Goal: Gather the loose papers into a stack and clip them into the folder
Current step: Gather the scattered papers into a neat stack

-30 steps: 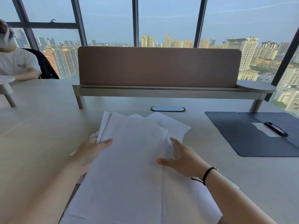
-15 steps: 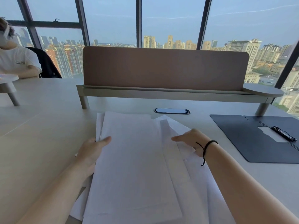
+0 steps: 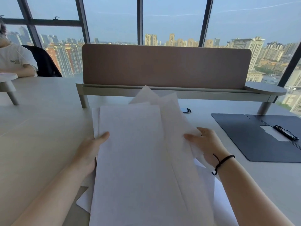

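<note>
The pale worktop [image 3: 40,128] runs wide under a brown divider screen [image 3: 166,66] and tall windows; another person [image 3: 14,61] sits at the far left corner. In the middle lie the loose papers [image 3: 138,160], a large white pile that is only partly squared: the top sheets line up fairly well, but several on the right fan out with corners pointing toward the screen, and others stick out at the near left edge. Gathering looks under way, not finished; evening the edges, carrying the stack across and clipping it all remain. The dark folder [image 3: 244,137] lies open and flat at the right, well apart from the pile. Nothing from the pile is in it; only a small white slip [image 3: 272,132] shows beside the black clip [image 3: 285,132] near its spine. The left hand [image 3: 88,152] grips the pile's left edge, thumb on top and fingers hidden beneath. The right hand [image 3: 206,144] pinches the fanned right-hand sheets, which are lifted slightly. A black band [image 3: 223,161] circles that wrist.
</note>
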### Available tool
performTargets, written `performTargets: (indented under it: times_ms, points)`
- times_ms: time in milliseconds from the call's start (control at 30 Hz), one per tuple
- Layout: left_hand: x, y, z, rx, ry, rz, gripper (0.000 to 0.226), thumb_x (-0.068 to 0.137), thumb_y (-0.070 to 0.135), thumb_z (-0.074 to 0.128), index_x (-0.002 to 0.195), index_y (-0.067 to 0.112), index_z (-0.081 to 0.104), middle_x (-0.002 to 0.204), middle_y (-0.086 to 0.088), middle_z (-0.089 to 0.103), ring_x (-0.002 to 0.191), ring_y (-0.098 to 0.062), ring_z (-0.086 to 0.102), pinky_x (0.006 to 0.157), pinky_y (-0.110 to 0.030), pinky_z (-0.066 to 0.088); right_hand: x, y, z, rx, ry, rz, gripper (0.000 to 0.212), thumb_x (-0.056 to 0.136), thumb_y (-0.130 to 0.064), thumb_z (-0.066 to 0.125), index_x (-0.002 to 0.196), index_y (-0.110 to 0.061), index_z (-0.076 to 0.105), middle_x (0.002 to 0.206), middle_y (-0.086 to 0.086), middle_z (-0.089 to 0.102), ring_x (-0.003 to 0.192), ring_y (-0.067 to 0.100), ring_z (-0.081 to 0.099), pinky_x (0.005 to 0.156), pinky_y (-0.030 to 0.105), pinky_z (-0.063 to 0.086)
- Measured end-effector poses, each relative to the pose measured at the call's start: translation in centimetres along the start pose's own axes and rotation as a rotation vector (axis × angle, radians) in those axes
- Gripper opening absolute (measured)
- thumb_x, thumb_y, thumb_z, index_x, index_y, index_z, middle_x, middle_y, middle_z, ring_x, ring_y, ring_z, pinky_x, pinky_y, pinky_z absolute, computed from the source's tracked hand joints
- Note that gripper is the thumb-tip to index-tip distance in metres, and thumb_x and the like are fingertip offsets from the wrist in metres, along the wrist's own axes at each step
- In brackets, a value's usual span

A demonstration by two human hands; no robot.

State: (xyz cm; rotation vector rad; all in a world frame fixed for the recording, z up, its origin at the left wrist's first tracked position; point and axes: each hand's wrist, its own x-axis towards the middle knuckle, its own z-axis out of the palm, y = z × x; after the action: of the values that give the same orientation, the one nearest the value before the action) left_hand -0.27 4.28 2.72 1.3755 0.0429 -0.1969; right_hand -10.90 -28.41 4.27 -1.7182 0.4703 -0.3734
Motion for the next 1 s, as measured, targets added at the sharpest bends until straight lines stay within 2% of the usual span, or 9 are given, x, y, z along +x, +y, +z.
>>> performTargets:
  times_ms: [100, 200, 367, 500, 600, 700, 800, 933, 1000]
  points:
    - [0.0, -0.1, 0.1, -0.128, -0.026, -0.026, 0.032, 0.095, 0.022, 0.061, 0.121, 0.006, 0.07, 0.121, -0.018, 0.071, 0.11, -0.033, 0.067, 0.098, -0.051, 0.05, -0.3, 0.3, -0.3, 0.363, -0.075, 0.08, 0.015, 0.087, -0.002, 0.07, 0.102, 0.002, 0.072, 0.099, 0.023, 0.076, 0.084, 0.036, 0.072, 0.083, 0.052, 0.057]
    - [-0.5, -0.3, 0.7, -0.171, -0.052, -0.021, 0.035, 0.096, 0.023, 0.058, 0.126, 0.009, 0.067, 0.121, -0.016, 0.072, 0.11, -0.031, 0.067, 0.087, -0.044, 0.055, -0.7, 0.3, 0.3, 0.515, -0.167, 0.07, 0.021, 0.091, 0.001, 0.064, 0.111, -0.002, 0.07, 0.105, 0.018, 0.077, 0.091, 0.034, 0.073, 0.087, 0.046, 0.058]
    - [-1.1, -0.7, 1.3, -0.092, -0.077, 0.113, 0.029, 0.095, 0.014, 0.059, 0.122, 0.007, 0.068, 0.116, -0.02, 0.073, 0.093, -0.031, 0.072, 0.076, -0.041, 0.061, -1.5, 0.2, 0.8, 0.422, -0.36, 0.003, 0.025, 0.09, 0.002, 0.064, 0.113, -0.003, 0.071, 0.105, 0.018, 0.075, 0.089, 0.033, 0.073, 0.072, 0.043, 0.06]
    - [-1.1, -0.4, 0.7, -0.045, -0.041, 0.212, 0.024, 0.095, 0.01, 0.06, 0.118, 0.008, 0.069, 0.119, -0.021, 0.072, 0.102, -0.036, 0.07, 0.092, -0.049, 0.055, -1.8, 0.2, -0.4, 0.293, -0.481, 0.052, 0.033, 0.083, 0.004, 0.07, 0.116, -0.001, 0.071, 0.116, 0.022, 0.073, 0.1, 0.038, 0.072, 0.085, 0.052, 0.059]
    - [-1.4, 0.0, 0.7, -0.019, -0.008, 0.278, 0.021, 0.095, 0.006, 0.06, 0.112, 0.016, 0.069, 0.118, -0.019, 0.072, 0.099, -0.034, 0.07, 0.09, -0.048, 0.055, -2.3, 0.4, -0.5, 0.262, -0.569, 0.103, 0.035, 0.082, 0.006, 0.07, 0.117, 0.001, 0.07, 0.12, 0.023, 0.072, 0.104, 0.037, 0.072, 0.086, 0.048, 0.059]
    - [-1.7, 0.1, 1.0, -0.023, -0.007, 0.328, 0.041, 0.094, 0.003, 0.062, 0.129, 0.025, 0.06, 0.123, -0.012, 0.071, 0.103, -0.028, 0.07, 0.091, -0.046, 0.055, -2.6, 0.4, -0.1, 0.214, -0.649, 0.115, 0.032, 0.084, 0.005, 0.069, 0.115, -0.005, 0.073, 0.117, 0.019, 0.074, 0.102, 0.034, 0.072, 0.082, 0.045, 0.059]
    - [-1.4, 0.1, 0.6, -0.088, 0.025, 0.245, 0.071, 0.091, 0.007, 0.067, 0.152, 0.031, 0.037, 0.131, -0.007, 0.066, 0.111, -0.026, 0.068, 0.097, -0.047, 0.053, -2.7, 0.3, 0.3, 0.167, -0.618, 0.079, 0.025, 0.085, 0.007, 0.07, 0.1, -0.011, 0.079, 0.102, 0.015, 0.076, 0.086, 0.029, 0.073, 0.07, 0.039, 0.058]
    - [-1.6, 0.1, 0.1, -0.07, -0.118, 0.076, 0.071, 0.061, 0.034, 0.088, 0.125, 0.011, 0.067, 0.116, -0.018, 0.074, 0.092, -0.032, 0.075, 0.067, -0.039, 0.062, -2.6, 0.2, 0.3, 0.165, -0.59, 0.051, 0.025, 0.085, 0.01, 0.068, 0.1, -0.008, 0.079, 0.106, 0.019, 0.077, 0.093, 0.035, 0.073, 0.086, 0.05, 0.057]
    - [-1.8, -0.1, 0.2, -0.058, -0.168, -0.019, 0.058, 0.065, 0.028, 0.086, 0.115, 0.003, 0.071, 0.111, -0.024, 0.074, 0.085, -0.034, 0.076, 0.065, -0.04, 0.063, -2.5, 0.3, 0.2, 0.171, -0.599, 0.04, 0.026, 0.085, 0.011, 0.067, 0.098, -0.008, 0.08, 0.102, 0.017, 0.077, 0.089, 0.033, 0.074, 0.08, 0.046, 0.06]
